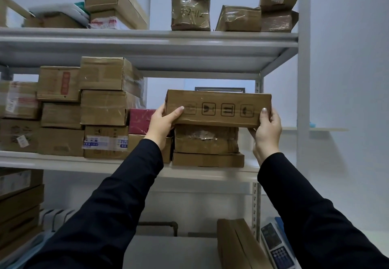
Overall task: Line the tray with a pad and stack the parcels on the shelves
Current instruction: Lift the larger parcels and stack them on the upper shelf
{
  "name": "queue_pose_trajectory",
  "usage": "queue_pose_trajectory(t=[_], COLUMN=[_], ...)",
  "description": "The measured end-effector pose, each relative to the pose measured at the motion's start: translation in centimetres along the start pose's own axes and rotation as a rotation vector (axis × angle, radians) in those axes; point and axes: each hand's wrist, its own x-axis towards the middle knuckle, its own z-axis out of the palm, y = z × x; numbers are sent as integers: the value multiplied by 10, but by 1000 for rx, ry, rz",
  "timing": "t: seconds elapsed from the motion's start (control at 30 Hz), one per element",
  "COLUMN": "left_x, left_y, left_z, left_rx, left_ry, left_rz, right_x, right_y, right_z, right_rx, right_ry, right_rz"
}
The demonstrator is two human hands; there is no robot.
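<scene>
A long brown cardboard parcel [219, 108] with upside-down handling symbols on its front sits on top of two stacked brown parcels [207, 140] at the right end of the middle shelf [63, 160]. My left hand [164, 121] grips its left end, thumb on the front face. Its right end is held by my right hand [266, 129], thumb up on the front corner. Both arms wear dark sleeves. No tray or pad is clearly visible.
Several brown boxes and a red box [141, 121] fill the middle shelf's left part. The top shelf [147, 37] holds more taped parcels. Below stand another brown parcel [237, 245], a scale with keypad [277, 249] and stacked boxes at far left. A white upright post [304, 79] borders the right.
</scene>
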Motion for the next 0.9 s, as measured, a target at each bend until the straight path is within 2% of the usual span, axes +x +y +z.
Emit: queue_pose_trajectory(t=[0.23, 0.37, 0.43, 0.53, 0.6, 0.7, 0.8, 0.9], left_x=[12, 15, 14, 12, 13, 16, 18, 23], left_y=[-14, -20, -24, -34, -38, -41, -46, -55], left_z=[9, 11, 13, 15, 16, 20, 23, 25], left_rx=[-4, 140, 223, 254, 298, 303, 132, 160], left_ry=[64, 160, 233, 247, 284, 274, 220, 193], left_rz=[39, 6, -57, -198, -212, -223, -290, -295], right_x=[10, 15, 15, 11, 9, 10, 12, 12], right_y=[21, 29, 34, 41, 44, 46, 47, 49], right_z=[2, 4, 4, 4, 4, 5, 5, 3], right_rx=[-6, -20, -14, -27, -32, 11, -37, -33], right_ry=[6, 23, 28, -15, -53, -73, -74, -89], right_rz=[68, 76, 93, 167, 234, 233, 175, 152])
